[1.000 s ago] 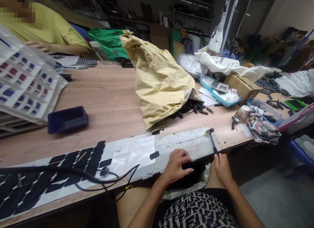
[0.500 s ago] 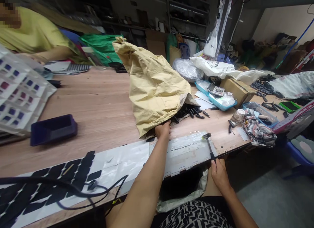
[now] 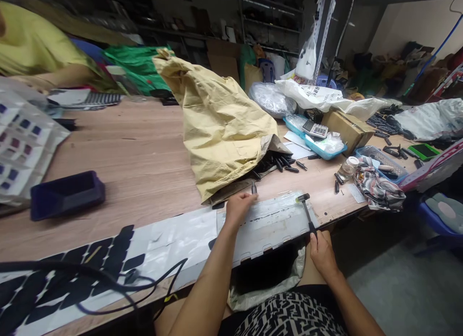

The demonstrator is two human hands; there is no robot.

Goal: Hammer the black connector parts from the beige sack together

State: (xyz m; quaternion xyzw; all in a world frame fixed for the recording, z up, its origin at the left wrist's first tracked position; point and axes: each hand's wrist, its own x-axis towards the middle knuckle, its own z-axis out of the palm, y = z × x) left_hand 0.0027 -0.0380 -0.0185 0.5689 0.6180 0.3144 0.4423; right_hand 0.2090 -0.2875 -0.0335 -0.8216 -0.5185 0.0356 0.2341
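- Here, pinched narrowly by the fingers of the left hand (image 3: 237,211): a small dark tapered piece (image 3: 253,187), long axis pointing away from the body, just before the yellow cloth sack (image 3: 224,128).
- Gripped in the right hand (image 3: 323,253): a black-handled hammer (image 3: 307,215), head rightward of the piece, above the flat grey board (image 3: 260,246).
- Hidden: the piece's near end; unclear: hammer-to-board contact.

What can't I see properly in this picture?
Head view:
- How many black pieces are inside the yellow bag: its side hides them.
- Lower end of the dark piece in the left grip: covered by fingers.
- Numbers on the calculator: too small.
- Inside the pale sack: too dark.
- Rest of the patterned bag: cut off by the left edge.
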